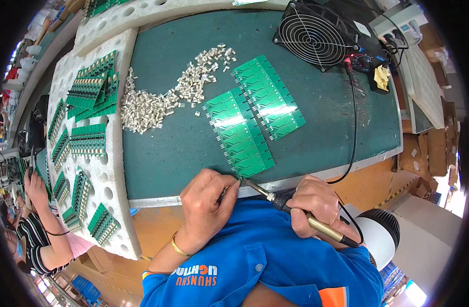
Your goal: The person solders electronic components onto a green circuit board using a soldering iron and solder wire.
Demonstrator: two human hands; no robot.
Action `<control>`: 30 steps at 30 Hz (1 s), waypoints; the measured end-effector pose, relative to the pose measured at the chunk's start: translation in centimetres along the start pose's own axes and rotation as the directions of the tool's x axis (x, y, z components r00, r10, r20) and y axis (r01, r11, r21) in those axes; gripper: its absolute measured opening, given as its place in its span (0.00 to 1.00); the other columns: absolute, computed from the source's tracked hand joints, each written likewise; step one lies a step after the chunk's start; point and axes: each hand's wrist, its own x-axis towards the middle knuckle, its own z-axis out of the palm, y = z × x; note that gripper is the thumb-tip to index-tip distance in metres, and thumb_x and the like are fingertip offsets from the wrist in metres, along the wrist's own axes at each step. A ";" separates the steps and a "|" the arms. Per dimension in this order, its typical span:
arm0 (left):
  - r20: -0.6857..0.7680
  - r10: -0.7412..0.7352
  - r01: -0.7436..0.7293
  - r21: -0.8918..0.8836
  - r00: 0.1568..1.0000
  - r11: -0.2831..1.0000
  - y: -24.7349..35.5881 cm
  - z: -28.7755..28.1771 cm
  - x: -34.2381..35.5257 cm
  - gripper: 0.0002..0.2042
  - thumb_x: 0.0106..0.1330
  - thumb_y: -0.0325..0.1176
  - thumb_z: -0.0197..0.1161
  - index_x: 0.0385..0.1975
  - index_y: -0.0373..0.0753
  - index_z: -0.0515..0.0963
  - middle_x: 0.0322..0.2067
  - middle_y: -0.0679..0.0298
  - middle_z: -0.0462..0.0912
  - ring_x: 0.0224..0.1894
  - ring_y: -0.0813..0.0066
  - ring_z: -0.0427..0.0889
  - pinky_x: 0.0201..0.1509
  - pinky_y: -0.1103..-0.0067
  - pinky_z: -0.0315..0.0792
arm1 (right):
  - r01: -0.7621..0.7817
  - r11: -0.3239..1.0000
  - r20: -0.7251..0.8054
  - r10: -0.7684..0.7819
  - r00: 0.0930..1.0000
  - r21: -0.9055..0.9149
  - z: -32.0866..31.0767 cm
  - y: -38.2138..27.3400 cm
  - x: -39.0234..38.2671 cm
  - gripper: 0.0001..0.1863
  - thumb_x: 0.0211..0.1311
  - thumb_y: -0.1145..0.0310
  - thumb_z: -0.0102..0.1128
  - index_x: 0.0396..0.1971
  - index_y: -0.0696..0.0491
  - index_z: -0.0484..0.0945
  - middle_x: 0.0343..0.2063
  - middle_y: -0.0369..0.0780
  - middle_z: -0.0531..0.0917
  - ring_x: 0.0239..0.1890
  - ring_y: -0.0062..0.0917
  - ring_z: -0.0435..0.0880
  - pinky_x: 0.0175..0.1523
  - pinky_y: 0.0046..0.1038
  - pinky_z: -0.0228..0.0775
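Note:
My right hand (316, 204) is wrapped round the handle of a soldering iron (318, 225). Its metal tip points left and reaches the near end of a green circuit board panel (239, 135). Close to that same end, my left hand (209, 197) is closed in a pinch; what sits between thumb and finger is too small to make out. A second green circuit board panel (270, 97) lies just beyond and to the right. Small white pin connectors stick out along the left edges of both panels. Farther left, many loose white connectors (147, 110) are heaped on the green mat.
A white foam board (117, 169) on the left carries several populated circuit boards (88, 140). At the far right stand a black fan (316, 36) and an iron stand with a yellow sponge (382, 78). The iron's cable (355, 133) crosses the mat. A co-worker's hand (36, 189) shows at far left.

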 end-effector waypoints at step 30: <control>-0.134 -0.047 0.042 -0.041 0.990 0.998 0.3 -0.3 -0.1 0.08 0.57 0.20 0.70 0.29 0.35 0.75 0.27 0.62 0.75 0.25 0.74 0.72 0.27 0.80 0.66 | -0.067 0.998 0.001 0.067 0.998 0.021 -0.4 0.7 0.1 0.07 0.47 0.79 0.63 0.27 0.58 0.77 0.18 0.41 0.78 0.15 0.30 0.73 0.22 0.30 0.64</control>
